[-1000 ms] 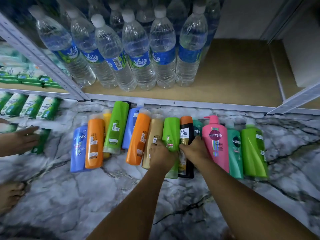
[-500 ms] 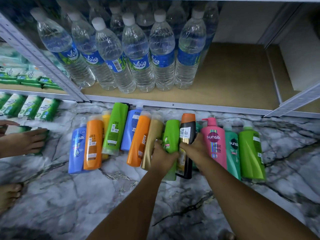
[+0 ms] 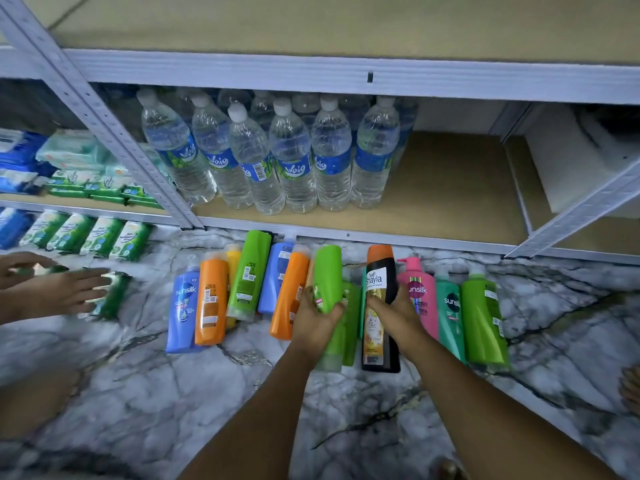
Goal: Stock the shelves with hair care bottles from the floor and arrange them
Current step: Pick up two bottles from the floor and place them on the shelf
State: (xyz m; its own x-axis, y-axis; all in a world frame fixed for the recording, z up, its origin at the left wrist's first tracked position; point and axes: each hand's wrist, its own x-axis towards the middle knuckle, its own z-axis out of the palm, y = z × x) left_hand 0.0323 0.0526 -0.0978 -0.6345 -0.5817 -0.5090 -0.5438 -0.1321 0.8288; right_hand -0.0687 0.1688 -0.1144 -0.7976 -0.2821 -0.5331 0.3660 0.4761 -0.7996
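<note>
Several hair care bottles lie in a row on the marble floor [image 3: 145, 393] below the shelf. My left hand [image 3: 317, 320] grips a light green bottle [image 3: 328, 275], raised above another green bottle [image 3: 348, 323] that lies under it. My right hand [image 3: 394, 317] grips a black bottle with an orange cap [image 3: 379, 271], tilted up from the row. Left of them lie an orange bottle [image 3: 289, 289], a blue bottle [image 3: 277, 271], a green bottle [image 3: 250, 271], another orange bottle [image 3: 210, 299] and a blue Sunsilk bottle [image 3: 183, 310]. To the right are a pink pump bottle [image 3: 420, 292], a teal bottle [image 3: 450, 313] and a green bottle [image 3: 483, 317].
Water bottles [image 3: 270, 157] fill the left part of the bottom shelf [image 3: 450, 188]; its right part is bare board. An upper shelf edge [image 3: 346, 74] juts out above. Another person's hands [image 3: 62, 292] handle green packs [image 3: 114, 299] at the left. Soap and tissue packs [image 3: 86, 233] stock the left bay.
Both my hands have lifted their bottles up off the floor row, the green one and the black one. My view has tilted up, showing the upper shelf.
</note>
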